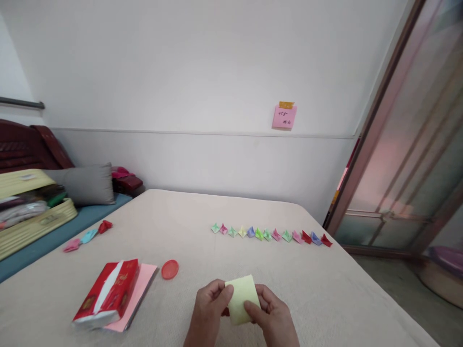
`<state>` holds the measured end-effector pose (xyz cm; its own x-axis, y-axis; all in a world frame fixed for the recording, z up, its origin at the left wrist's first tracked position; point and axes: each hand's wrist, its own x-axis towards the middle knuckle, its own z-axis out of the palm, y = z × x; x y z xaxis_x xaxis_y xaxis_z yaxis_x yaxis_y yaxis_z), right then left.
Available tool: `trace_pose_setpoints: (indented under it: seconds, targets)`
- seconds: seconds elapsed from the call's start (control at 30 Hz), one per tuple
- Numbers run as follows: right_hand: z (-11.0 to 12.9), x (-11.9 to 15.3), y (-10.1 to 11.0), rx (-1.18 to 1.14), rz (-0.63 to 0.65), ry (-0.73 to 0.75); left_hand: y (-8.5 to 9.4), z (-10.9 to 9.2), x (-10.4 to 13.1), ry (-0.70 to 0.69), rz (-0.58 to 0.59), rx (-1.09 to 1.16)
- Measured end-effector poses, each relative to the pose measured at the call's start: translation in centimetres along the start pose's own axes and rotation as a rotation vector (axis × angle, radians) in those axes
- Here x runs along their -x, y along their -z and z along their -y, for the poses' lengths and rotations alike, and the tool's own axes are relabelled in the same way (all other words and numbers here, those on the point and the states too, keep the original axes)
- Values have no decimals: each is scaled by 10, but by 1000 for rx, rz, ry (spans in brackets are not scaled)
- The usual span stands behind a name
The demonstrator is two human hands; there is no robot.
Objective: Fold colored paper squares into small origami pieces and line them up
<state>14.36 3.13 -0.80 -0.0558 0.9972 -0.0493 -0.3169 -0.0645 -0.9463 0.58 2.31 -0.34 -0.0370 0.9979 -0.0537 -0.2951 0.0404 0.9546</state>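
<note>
A small pale yellow sheet of paper (241,299) is held up between both hands, above the near part of the covered table. My left hand (211,306) pinches its left edge, thumb on the front face. On the right side, my right hand (269,311) grips it with the thumb pressed across the lower front. The other fingers are partly hidden behind the paper. Farther back, a row of several small folded paper pieces (259,234) in green, pink, yellow, blue and red runs to the right.
To the left lie a red tissue pack (112,289) on pink sheets (142,289) and a round red lid (170,269). Three folded papers (88,235) rest near the left edge. Beyond are an open yellow case (39,221) and a grey cushion (87,183). A pink note (284,117) hangs on the wall.
</note>
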Motion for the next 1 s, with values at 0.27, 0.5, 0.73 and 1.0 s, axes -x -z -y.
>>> trace_pose_setpoints:
  seconds: [0.27, 0.5, 0.73, 1.0]
  targets:
    - [-1, 0, 0, 20, 107, -77, 1, -5, 6, 24, -54, 5]
    - [5, 0, 4, 5, -37, -39, 1, -6, 6, 79, 11, 23]
    - [4, -1, 5, 35, -12, -41, 4, 11, -2, 115, 0, 27]
    - [4, -2, 1, 88, -16, -6, 4, 12, -5, 68, -75, -10]
